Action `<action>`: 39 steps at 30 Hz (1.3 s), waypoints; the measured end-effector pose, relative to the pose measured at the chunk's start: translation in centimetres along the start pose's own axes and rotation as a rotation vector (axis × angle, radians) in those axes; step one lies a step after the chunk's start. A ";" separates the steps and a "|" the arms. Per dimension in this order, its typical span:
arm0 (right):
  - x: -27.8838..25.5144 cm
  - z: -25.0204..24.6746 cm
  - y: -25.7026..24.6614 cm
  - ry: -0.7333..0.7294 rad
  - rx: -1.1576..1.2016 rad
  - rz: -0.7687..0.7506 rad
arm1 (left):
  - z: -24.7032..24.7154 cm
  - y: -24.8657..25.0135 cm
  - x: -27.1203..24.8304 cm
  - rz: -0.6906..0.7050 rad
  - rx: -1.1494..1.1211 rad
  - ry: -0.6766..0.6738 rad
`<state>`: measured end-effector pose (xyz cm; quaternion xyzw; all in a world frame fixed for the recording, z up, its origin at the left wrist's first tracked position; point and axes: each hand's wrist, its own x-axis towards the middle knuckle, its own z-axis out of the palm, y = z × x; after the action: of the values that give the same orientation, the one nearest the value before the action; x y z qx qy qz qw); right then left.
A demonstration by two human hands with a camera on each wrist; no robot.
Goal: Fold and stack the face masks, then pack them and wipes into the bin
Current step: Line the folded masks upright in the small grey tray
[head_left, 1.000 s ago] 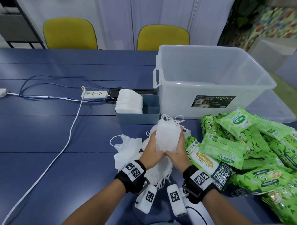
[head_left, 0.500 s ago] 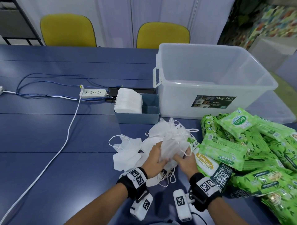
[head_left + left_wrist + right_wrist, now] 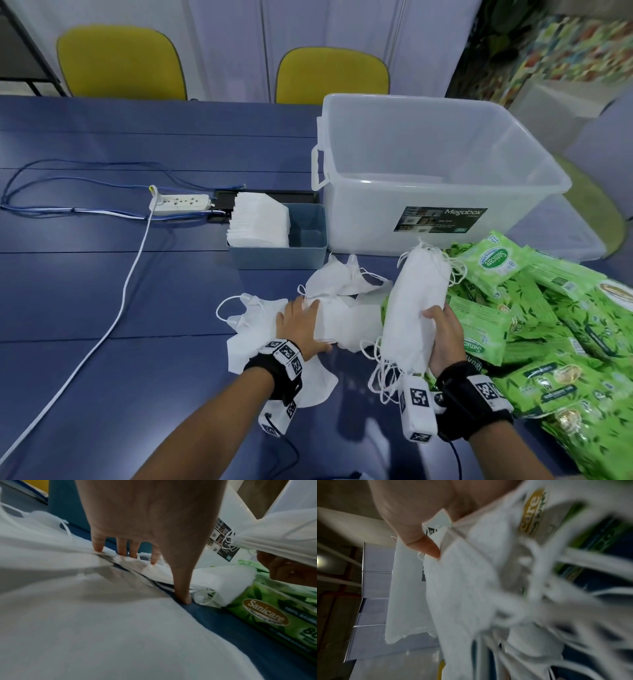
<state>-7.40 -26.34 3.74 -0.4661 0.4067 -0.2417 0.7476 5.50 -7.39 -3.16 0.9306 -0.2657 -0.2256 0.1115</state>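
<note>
My right hand (image 3: pixel 442 334) grips a thick stack of folded white masks (image 3: pixel 416 305), held upright above the table with ear loops dangling below; in the right wrist view the thumb (image 3: pixel 419 534) presses the mask stack (image 3: pixel 462 588). My left hand (image 3: pixel 301 325) lies flat, fingers straight, on a pile of loose white masks (image 3: pixel 342 291) on the blue table (image 3: pixel 120 308); the left wrist view shows its fingertips (image 3: pixel 121 550) pressing the masks (image 3: pixel 85 615). Green wipe packs (image 3: pixel 548 325) are heaped at the right. The clear bin (image 3: pixel 428 178) stands behind, empty.
A small blue-grey box (image 3: pixel 301 246) holding a stack of folded white masks (image 3: pixel 260 219) sits left of the bin. A white power strip (image 3: pixel 180 204) with cables runs across the left of the table. Two yellow chairs (image 3: pixel 329 75) stand at the far edge.
Both hands held the mask bundle together before. Now my right hand alone has lifted it to the right, and my left hand has moved left onto the loose masks.
</note>
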 end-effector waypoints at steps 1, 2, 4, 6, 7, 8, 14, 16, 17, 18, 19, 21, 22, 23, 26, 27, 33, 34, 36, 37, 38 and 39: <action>0.0 -0.2 -0.1 0.003 -0.001 0.008 | -0.1 -0.1 0.1 0.005 0.036 0.022; 0.0 -0.3 0.0 0.010 -0.004 0.016 | -0.3 -0.3 0.0 0.012 0.061 0.036; 0.2 -0.7 0.2 0.021 0.006 0.025 | -0.4 -0.7 0.1 0.028 0.062 0.035; 0.4 -1.1 0.3 0.033 0.009 0.041 | -0.8 -1.3 0.2 0.036 -0.019 0.037; 0.6 -1.2 0.4 0.038 0.010 0.051 | -1.1 -1.7 0.2 0.056 -0.099 0.071; 0.9 -1.3 0.5 0.040 0.012 0.062 | -1.4 -2.0 0.2 0.075 -0.182 0.112; 1.3 -0.5 0.6 0.007 0.027 0.100 | -4.4 -4.0 -1.1 -0.038 -0.518 0.397; 1.0 0.1 0.7 -0.005 -0.001 0.090 | -4.6 -4.9 -1.3 -0.106 -0.677 0.441; 0.9 0.5 0.7 -0.013 -0.018 0.084 | -4.5 -5.3 -1.4 -0.126 -0.749 0.430; 0.7 0.9 0.7 -0.021 -0.035 0.078 | -4.1 -5.8 -1.5 -0.138 -0.818 0.398; 0.5 1.3 0.8 -0.033 -0.054 0.069 | -3.8 -6.2 -1.6 -0.152 -0.869 0.353; 0.3 2.0 1.0 -0.076 -0.094 0.053 | -2.7 -7.1 -2.1 -0.200 -0.887 0.242; 0.3 2.3 1.2 -0.107 -0.120 0.048 | -2.2 -7.4 -2.4 -0.217 -0.868 0.196; 0.3 2.6 1.3 -0.131 -0.153 0.045 | -1.7 -7.6 -2.9 -0.235 -0.835 0.164; 0.5 3.0 1.9 -0.142 -0.271 0.028 | -0.6 -8.4 -4.0 -0.229 -0.710 0.150; 0.4 3.2 1.9 -0.146 -0.303 0.022 | -0.3 -8.6 -4.3 -0.208 -0.649 0.183; -0.8 4.3 2.5 -0.309 -0.444 -0.069 | -2.7 -6.3 -5.4 -0.020 -0.687 0.385; -0.9 4.5 2.7 -0.346 -0.441 -0.079 | -3.2 -5.5 -5.5 0.046 -0.724 0.365; -1.3 5.0 2.9 -0.431 -0.447 -0.103 | -4.2 -3.5 -5.5 0.170 -0.760 0.314; -1.6 5.3 2.9 -0.483 -0.460 -0.114 | -4.6 -2.4 -5.5 0.219 -0.768 0.288; -1.8 5.6 3.0 -0.529 -0.469 -0.122 | -5.1 -1.3 -5.4 0.268 -0.780 0.266; -2.2 5.8 3.1 -0.567 -0.481 -0.129 | -5.4 -0.1 -5.3 0.301 -0.805 0.251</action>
<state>-3.81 -20.44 3.20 -0.7015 0.1985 -0.0472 0.6828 4.10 -3.90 3.39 0.7841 -0.2736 -0.1778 0.5279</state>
